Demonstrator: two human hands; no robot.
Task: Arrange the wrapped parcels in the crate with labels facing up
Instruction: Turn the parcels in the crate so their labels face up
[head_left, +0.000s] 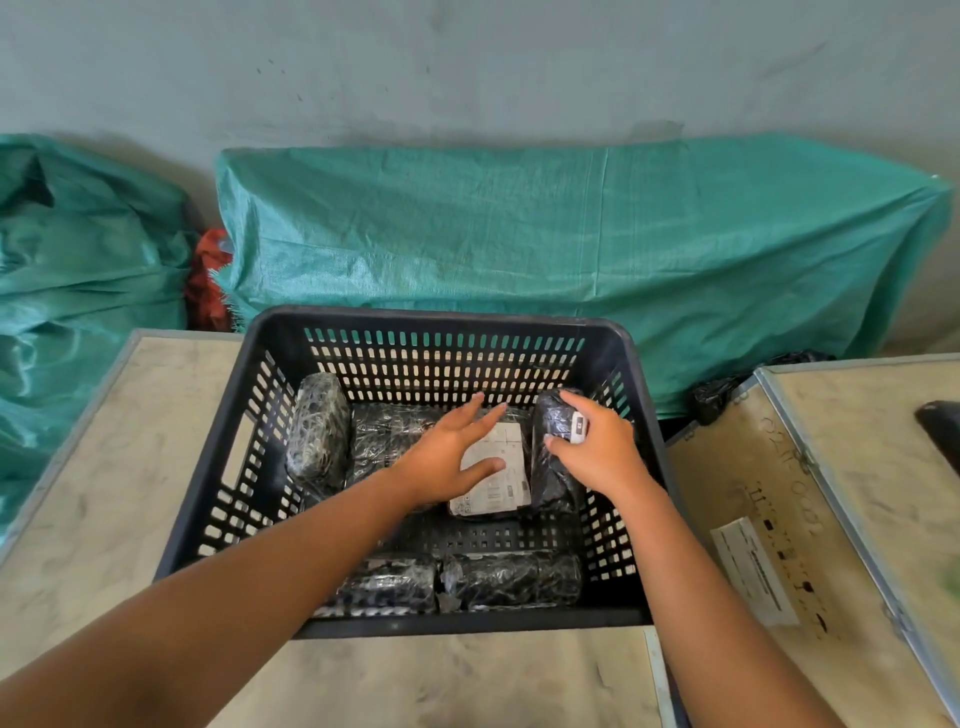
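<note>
A black slotted plastic crate (228, 467) stands on a pale board table and holds several black wrapped parcels. The middle parcel (493, 483) lies flat with its white label up. My left hand (447, 452) hovers over it with fingers spread, holding nothing. My right hand (597, 447) grips a parcel (553, 467) standing on edge against the crate's right wall; a small white tag shows under my fingers. Another parcel (318, 431) stands on edge at the left. Two more parcels (511, 577) lie along the near wall with no label showing.
Green woven sacks (519, 234) lie behind the crate against the wall. A second board-topped case (831, 493) with a white sticker stands to the right. A dark object (940, 431) sits at the right edge.
</note>
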